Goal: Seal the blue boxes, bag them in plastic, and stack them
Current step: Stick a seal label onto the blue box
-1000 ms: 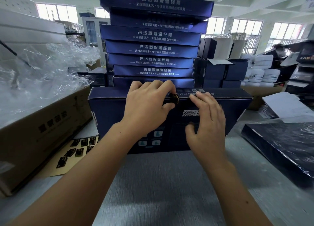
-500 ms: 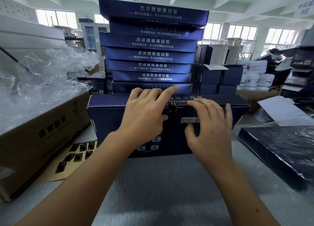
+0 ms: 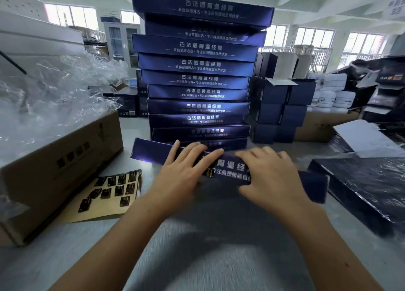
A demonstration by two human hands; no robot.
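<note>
Both hands, the left hand (image 3: 186, 170) and the right hand (image 3: 269, 177), lie with fingers spread flat on a blue box (image 3: 232, 168). The box lies slantwise on the grey table (image 3: 208, 258), just before the tall stack of blue boxes (image 3: 197, 71); a bagged box (image 3: 361, 187) lies to the right.

— Both arms reach forward, bare, forearms converging toward the middle. Left hand (image 3: 186, 170)?

— Palm down, fingers (image 3: 209, 156) long and spread, pointing up and to the right, pressed flat.

— And the right hand (image 3: 270, 177)?

— Palm down too, fingers curled a little and fanned leftward, thumb low, tucked toward the wrist. The two hands sit close, fingertips nearly meeting.
</note>
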